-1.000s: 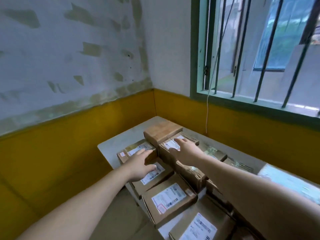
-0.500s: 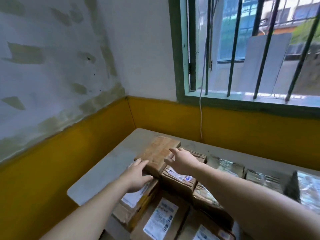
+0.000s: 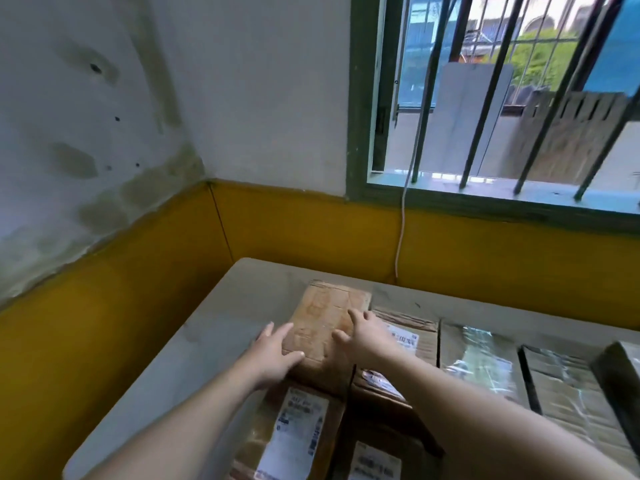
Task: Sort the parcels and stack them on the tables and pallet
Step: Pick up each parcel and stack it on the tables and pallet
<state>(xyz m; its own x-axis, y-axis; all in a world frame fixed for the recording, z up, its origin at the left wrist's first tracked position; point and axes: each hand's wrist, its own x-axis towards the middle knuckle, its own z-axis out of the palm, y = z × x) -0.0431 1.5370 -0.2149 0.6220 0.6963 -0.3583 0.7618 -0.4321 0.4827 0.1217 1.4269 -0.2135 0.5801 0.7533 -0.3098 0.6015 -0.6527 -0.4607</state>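
Note:
A plain brown cardboard parcel (image 3: 325,320) lies on the grey table (image 3: 194,368), at the far end of a row of parcels. My left hand (image 3: 275,358) rests on its near left edge with the fingers spread. My right hand (image 3: 367,337) lies flat on its right side, partly over a labelled parcel (image 3: 412,341). Neither hand curls round anything. In front of the plain parcel lies another labelled parcel (image 3: 298,434). To the right lie several parcels wrapped in clear tape (image 3: 481,362).
The table stands in a room corner, with a yellow and white wall (image 3: 104,271) at the left and a barred window (image 3: 502,98) behind. A white cable (image 3: 401,230) hangs from the window sill. A dark parcel (image 3: 623,382) sits at the right edge.
The view has swung left and closer. Both hands have moved from the labelled parcels onto the plain brown parcel at the far end of the row.

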